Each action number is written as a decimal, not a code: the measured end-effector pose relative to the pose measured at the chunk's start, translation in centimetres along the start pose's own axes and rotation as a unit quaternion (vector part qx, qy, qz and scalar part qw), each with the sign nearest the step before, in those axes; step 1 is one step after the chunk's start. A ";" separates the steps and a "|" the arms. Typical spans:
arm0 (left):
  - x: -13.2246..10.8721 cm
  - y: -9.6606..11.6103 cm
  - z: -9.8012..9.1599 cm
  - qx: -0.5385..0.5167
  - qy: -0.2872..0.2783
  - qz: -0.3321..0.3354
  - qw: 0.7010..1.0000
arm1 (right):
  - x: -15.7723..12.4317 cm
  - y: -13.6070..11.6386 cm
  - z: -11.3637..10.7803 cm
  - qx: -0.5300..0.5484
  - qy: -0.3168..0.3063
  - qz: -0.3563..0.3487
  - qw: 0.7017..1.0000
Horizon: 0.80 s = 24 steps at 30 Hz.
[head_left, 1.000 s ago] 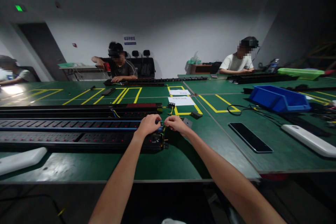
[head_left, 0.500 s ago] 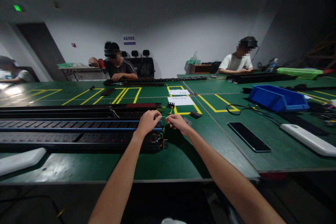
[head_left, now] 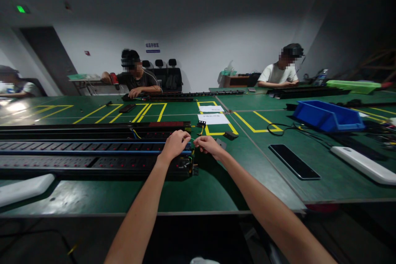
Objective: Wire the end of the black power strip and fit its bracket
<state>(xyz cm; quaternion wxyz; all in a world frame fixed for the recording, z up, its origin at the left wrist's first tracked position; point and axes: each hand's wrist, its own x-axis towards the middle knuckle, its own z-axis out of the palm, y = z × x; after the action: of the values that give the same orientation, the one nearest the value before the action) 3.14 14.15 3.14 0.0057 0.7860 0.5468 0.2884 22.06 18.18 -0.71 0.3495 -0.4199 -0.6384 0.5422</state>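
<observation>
Between my two hands runs a short green wire [head_left: 192,139], at the right end of the long black socket strips. My left hand [head_left: 176,143] is closed in a pinch on it, over the end of the blue-edged strip [head_left: 123,152]. My right hand [head_left: 208,145] pinches close by on the right; its fingertips hide what they hold, seemingly the same wire. Nearer to me lies another black socket strip [head_left: 117,163] with small red marks and loose wires at its end. Behind my hands a small black part [head_left: 201,124] sits on yellow wires.
A phone [head_left: 293,161], a white device [head_left: 363,164] and a blue bin [head_left: 328,116] are on the right. Another white object [head_left: 27,189] lies front left. Paper sheets [head_left: 213,119] lie ahead. Across the table, one person holds a red power tool [head_left: 114,79]; others sit nearby.
My right hand has shifted slightly left, closer to my left hand. My left hand stays nearly in place. Across the table, the person's red tool has moved lower and left.
</observation>
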 end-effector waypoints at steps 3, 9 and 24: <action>0.0 0.2 -0.1 0.004 0.000 -0.011 1.000 | -0.1 -0.2 0.0 0.020 0.000 -0.004 1.000; -0.1 0.4 -0.2 0.027 -0.006 -0.036 0.999 | 0.1 0.1 -0.1 0.077 -0.008 0.006 0.997; -0.1 0.6 -0.1 0.074 -0.035 -0.016 0.996 | 0.2 0.4 0.3 0.044 -0.023 -0.040 0.998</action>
<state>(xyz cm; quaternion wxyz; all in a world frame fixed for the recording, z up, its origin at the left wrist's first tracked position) 3.53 13.76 3.38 -0.0288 0.7852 0.5785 0.2188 21.82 18.28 -1.19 0.3741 -0.3663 -0.6381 0.5645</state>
